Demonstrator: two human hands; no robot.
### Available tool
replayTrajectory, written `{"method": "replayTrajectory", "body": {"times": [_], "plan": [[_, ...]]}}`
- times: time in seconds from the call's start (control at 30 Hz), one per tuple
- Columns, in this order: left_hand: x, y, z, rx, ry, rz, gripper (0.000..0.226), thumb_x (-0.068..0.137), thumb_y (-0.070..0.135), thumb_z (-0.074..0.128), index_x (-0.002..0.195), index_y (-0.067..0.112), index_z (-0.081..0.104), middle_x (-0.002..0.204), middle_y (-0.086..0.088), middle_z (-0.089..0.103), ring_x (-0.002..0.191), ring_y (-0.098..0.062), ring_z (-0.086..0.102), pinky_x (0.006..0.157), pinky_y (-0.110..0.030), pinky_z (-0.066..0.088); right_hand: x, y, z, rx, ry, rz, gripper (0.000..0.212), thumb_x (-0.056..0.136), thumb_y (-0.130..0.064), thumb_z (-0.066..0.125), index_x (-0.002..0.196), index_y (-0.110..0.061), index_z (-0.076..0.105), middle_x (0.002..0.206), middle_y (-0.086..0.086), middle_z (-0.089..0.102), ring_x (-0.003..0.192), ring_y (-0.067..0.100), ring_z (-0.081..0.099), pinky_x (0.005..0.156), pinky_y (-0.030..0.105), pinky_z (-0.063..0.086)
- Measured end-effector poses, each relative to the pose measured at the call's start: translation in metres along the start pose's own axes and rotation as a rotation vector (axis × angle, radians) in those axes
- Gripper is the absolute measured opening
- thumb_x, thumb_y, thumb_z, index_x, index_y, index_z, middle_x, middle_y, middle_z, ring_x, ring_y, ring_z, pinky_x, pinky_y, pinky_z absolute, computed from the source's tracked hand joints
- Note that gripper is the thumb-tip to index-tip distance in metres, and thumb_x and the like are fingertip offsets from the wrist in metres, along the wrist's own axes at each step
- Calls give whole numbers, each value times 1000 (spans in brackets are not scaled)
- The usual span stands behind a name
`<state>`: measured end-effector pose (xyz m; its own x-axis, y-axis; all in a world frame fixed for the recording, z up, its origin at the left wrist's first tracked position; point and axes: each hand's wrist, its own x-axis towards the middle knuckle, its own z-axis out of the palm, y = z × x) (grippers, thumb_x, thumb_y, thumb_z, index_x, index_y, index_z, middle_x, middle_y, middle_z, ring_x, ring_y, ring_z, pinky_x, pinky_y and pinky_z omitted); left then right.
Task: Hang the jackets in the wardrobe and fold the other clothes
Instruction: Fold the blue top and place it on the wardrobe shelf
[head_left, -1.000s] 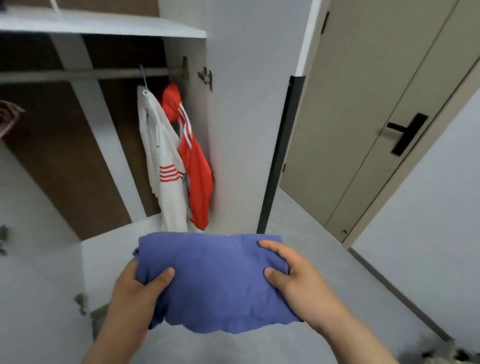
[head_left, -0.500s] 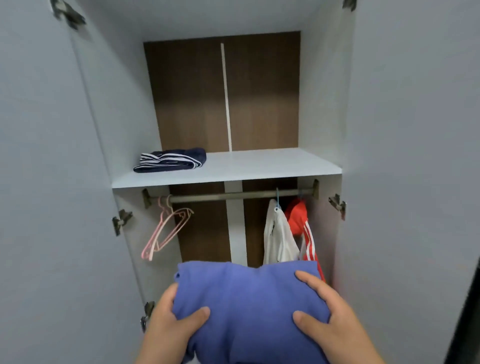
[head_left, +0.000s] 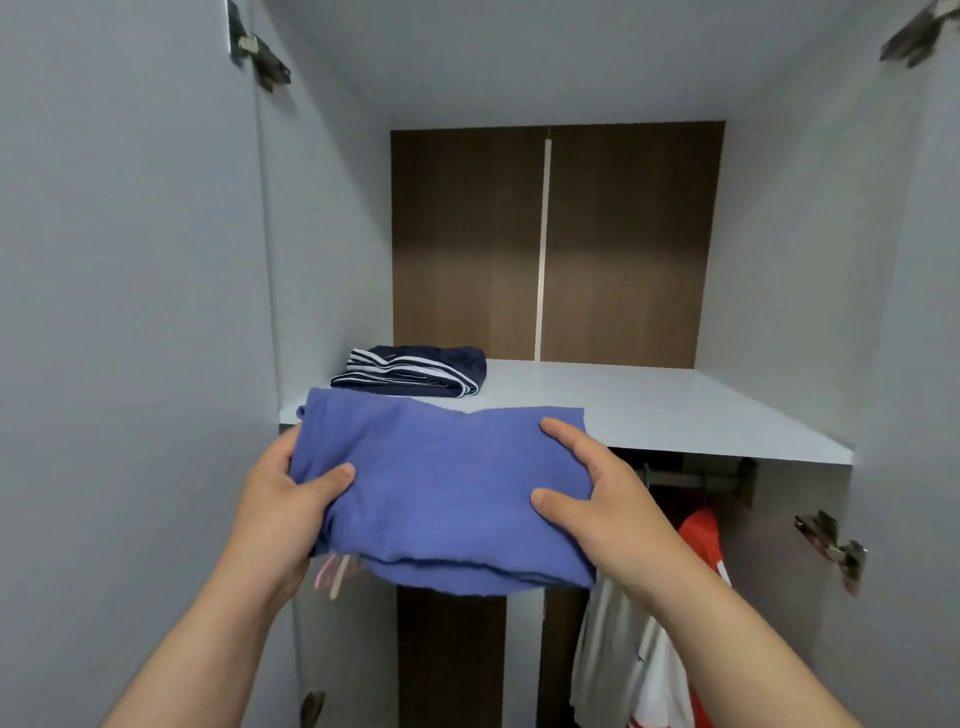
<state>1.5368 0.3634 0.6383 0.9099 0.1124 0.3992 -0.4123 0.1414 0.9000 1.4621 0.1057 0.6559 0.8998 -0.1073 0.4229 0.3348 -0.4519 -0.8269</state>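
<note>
A folded blue garment (head_left: 441, 493) is held up at the front edge of the wardrobe shelf (head_left: 649, 410). My left hand (head_left: 285, 499) grips its left side, thumb on top. My right hand (head_left: 597, 493) grips its right side the same way. A folded navy garment with white stripes (head_left: 415, 371) lies on the shelf's left, just behind the blue one. Below the shelf a white jacket (head_left: 628, 654) and a red jacket (head_left: 701, 535) hang from the rail (head_left: 696, 478) at the right.
The wardrobe's white side walls stand close on both sides, with the open doors' hinges (head_left: 831, 545) sticking out. A pink hanger (head_left: 335, 571) shows under the blue garment. The right half of the shelf is bare.
The blue garment has risen with both hands from below the rail to shelf height. My view has tilted up and closer to the shelf.
</note>
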Motion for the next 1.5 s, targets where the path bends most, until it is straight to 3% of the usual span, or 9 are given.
{"method": "replayTrajectory", "body": {"times": [0.13, 0.33, 0.43, 0.57, 0.67, 0.8, 0.93, 1.03, 1.5], "plan": [[83, 5, -8, 65, 69, 65, 36, 82, -9, 60, 95, 23, 66, 86, 5, 74, 81, -12, 71, 73, -33, 54, 73, -17, 31, -24, -11, -15, 65, 89, -11, 64, 143, -39, 43, 132, -18, 50, 115, 0, 53, 82, 5, 42], [191, -6, -1, 481, 102, 146, 29, 80, -9, 51, 79, 20, 56, 77, -2, 62, 81, -29, 59, 63, -33, 42, 183, -13, 70, 81, 47, 112, 67, 85, -1, 59, 144, -28, 44, 132, -1, 53, 109, 15, 60, 92, 27, 51], [224, -20, 10, 811, 96, 176, 27, 80, -7, 47, 100, 6, 59, 95, -16, 64, 90, -38, 59, 69, -34, 40, 222, 4, 85, 101, 27, 234, 67, 83, 1, 58, 146, -18, 43, 137, 7, 53, 117, 26, 57, 104, 43, 48], [254, -55, 18, 1120, 47, 127, 31, 83, -2, 47, 113, -1, 56, 112, -25, 64, 104, -43, 60, 80, -39, 46, 251, 28, 102, 83, -23, 341, 61, 74, 2, 56, 134, -1, 47, 123, 30, 57, 97, 27, 62, 91, 46, 55], [267, -72, 14, 1199, 42, 77, 32, 82, 0, 49, 114, 1, 55, 112, -22, 64, 102, -41, 61, 78, -37, 45, 266, 34, 104, -108, -96, 354, 61, 80, -5, 62, 139, -14, 47, 120, 11, 59, 103, 26, 62, 91, 38, 54], [272, -62, 13, 1472, 126, 201, 33, 85, 16, 54, 118, 10, 51, 120, -15, 58, 112, -36, 55, 90, -39, 44, 273, 24, 101, -733, -93, 181, 38, 86, -29, 56, 123, -20, 52, 125, 8, 55, 111, 28, 54, 80, 31, 43], [272, -60, 27, 1309, -314, 226, 66, 95, 53, 49, 152, 27, 30, 161, -3, 23, 148, -23, 20, 118, -41, 21, 265, 17, 109, -781, -196, -38, 69, 89, -64, 47, 147, -28, 39, 156, 5, 29, 143, 28, 27, 114, 41, 29], [274, -70, 28, 1259, -517, 31, 71, 92, 68, 39, 154, 38, 20, 164, 6, 6, 152, -17, 1, 122, -47, 3, 263, 27, 118, -857, -451, 58, 81, 89, -75, 36, 156, -33, 19, 166, 4, 3, 153, 24, 1, 121, 42, 11], [310, -89, 32, 1261, -558, -108, 71, 90, 70, 39, 152, 41, 22, 163, 12, 9, 151, -15, 4, 122, -47, 8, 298, 51, 128, -838, -513, 142, 85, 89, -77, 33, 158, -33, 11, 166, 2, -7, 152, 21, -12, 122, 45, 0]]}}
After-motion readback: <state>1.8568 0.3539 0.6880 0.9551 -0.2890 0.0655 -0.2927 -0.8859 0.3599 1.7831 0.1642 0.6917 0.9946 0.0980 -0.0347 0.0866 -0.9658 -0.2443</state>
